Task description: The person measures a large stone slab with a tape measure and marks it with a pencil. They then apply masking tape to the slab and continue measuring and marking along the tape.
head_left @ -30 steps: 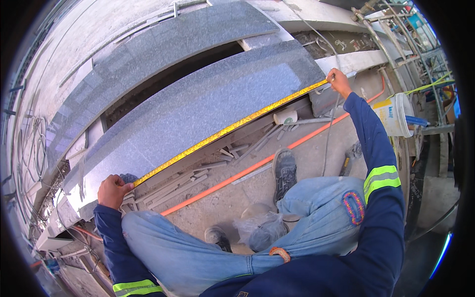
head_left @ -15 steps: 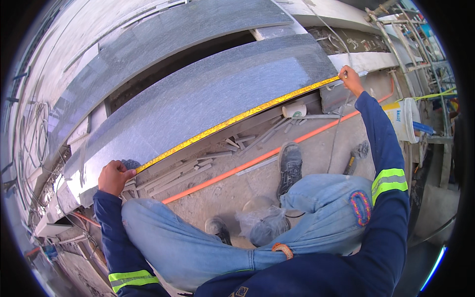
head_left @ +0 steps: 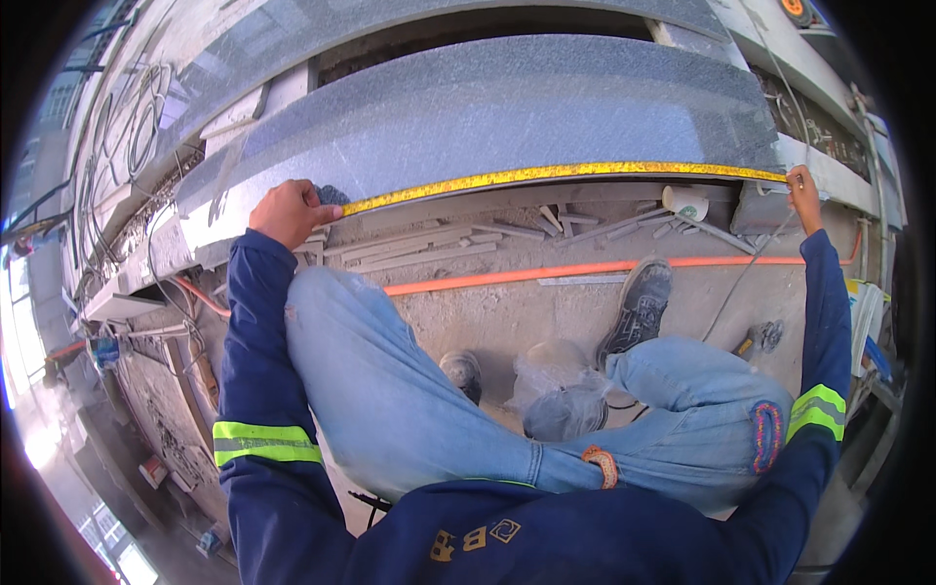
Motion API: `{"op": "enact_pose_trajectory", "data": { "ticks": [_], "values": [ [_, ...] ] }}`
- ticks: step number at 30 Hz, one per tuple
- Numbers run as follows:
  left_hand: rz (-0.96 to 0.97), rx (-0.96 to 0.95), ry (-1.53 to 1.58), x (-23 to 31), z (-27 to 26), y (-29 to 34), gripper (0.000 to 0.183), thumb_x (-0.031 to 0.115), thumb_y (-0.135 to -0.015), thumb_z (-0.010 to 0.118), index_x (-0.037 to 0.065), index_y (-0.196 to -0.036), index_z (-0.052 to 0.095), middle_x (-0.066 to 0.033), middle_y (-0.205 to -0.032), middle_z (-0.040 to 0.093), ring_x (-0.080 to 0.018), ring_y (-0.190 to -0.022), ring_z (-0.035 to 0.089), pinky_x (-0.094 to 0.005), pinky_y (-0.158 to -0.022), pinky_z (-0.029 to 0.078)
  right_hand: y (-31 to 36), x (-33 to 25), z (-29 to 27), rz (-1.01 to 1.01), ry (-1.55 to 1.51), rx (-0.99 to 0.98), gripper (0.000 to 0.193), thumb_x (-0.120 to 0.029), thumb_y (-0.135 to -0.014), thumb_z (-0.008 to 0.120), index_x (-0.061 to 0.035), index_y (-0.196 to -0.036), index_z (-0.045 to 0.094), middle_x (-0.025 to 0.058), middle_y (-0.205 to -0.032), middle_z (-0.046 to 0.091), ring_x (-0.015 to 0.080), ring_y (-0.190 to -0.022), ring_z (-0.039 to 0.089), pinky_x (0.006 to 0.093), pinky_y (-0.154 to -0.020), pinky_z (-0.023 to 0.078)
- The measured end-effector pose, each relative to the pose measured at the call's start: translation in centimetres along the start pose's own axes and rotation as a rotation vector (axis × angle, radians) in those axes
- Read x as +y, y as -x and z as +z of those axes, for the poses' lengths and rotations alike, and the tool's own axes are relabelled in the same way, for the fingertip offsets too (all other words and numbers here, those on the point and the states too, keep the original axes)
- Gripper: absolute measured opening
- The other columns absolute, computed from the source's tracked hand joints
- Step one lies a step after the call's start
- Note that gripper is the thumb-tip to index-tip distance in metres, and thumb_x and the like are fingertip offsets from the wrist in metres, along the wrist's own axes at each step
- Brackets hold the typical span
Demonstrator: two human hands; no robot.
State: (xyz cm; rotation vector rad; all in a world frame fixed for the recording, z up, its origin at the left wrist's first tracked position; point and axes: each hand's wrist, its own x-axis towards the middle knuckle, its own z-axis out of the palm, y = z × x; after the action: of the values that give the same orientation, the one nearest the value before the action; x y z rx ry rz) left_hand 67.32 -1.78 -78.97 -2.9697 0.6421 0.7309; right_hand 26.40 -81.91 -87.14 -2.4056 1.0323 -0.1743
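Observation:
A yellow measuring tape (head_left: 546,174) is stretched along the near edge of a long grey stone slab (head_left: 487,112). At the slab's left end, my left hand (head_left: 289,213) is closed on one end of the tape, thumb pressed at the edge. A dark rounded patch (head_left: 329,194) shows just beyond that thumb; I cannot make out what it is. My right hand (head_left: 803,199), arm reaching far out, pinches the other end near the slab's right corner. Something small and dark shows at its fingertips, too small to name.
Narrow stone offcuts (head_left: 419,249) litter the ground under the slab, beside a white paper cup (head_left: 685,203). An orange pipe (head_left: 517,275) crosses before my shoes. A hammer-like tool (head_left: 759,339) lies right of my knee; a white bucket (head_left: 864,322) stands beyond my right arm. Cables (head_left: 146,122) hang at left.
The view has turned, so the slab and tape now run more level and sit farther right. Both hands stay on the tape, which remains taut along the edge.

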Motion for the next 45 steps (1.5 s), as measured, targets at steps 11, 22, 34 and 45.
{"op": "enact_pose_trajectory", "data": {
  "ticks": [11,22,34,45],
  "values": [
    [-0.040,-0.016,-0.009,-0.5,-0.1,0.0,0.051,0.052,-0.071,0.085,0.006,-0.076,0.065,-0.0098,-0.071,0.067,-0.0246,-0.067,0.066,-0.0385,-0.064,0.050,-0.1,0.4,-0.3,-0.052,-0.003,-0.041,0.013,-0.029,-0.100,0.055,-0.0174,-0.098,0.052,-0.0014,-0.074,0.052,0.0081,-0.055,0.049,0.0260,-0.046,0.041],
    [-0.066,-0.001,0.071,-3.5,0.6,0.0,0.051,0.051,-0.068,0.088,0.005,-0.074,0.065,-0.0087,-0.068,0.065,-0.0230,-0.065,0.064,-0.0378,-0.063,0.050,-2.1,3.6,-0.7,0.106,0.117,-0.030,0.019,-0.034,-0.101,0.056,-0.0150,-0.102,0.054,0.0024,-0.081,0.057,0.0135,-0.065,0.056,0.0295,-0.055,0.047],
    [-0.092,-0.137,-0.024,-5.6,-0.5,-0.9,0.052,0.054,-0.070,0.086,0.005,-0.074,0.067,-0.0104,-0.070,0.068,-0.0251,-0.068,0.066,-0.0389,-0.066,0.051,2.1,-35.6,10.4,-0.517,-0.195,-0.128,0.043,-0.042,-0.106,0.045,-0.0116,-0.130,0.063,0.0022,-0.117,0.066,0.0145,-0.101,0.060,0.0308,-0.093,0.047],
    [-0.080,-0.118,-0.025,-5.5,-0.5,-0.6,0.054,0.055,-0.070,0.086,0.005,-0.078,0.069,-0.0127,-0.076,0.071,-0.0267,-0.072,0.069,-0.0394,-0.070,0.053,18.5,-53.9,29.1,-0.975,-0.392,-0.234,0.036,-0.038,-0.092,0.068,-0.0111,-0.116,0.067,0.0049,-0.099,0.067,0.0220,-0.092,0.060,0.0348,-0.081,0.050]
  ]
}}
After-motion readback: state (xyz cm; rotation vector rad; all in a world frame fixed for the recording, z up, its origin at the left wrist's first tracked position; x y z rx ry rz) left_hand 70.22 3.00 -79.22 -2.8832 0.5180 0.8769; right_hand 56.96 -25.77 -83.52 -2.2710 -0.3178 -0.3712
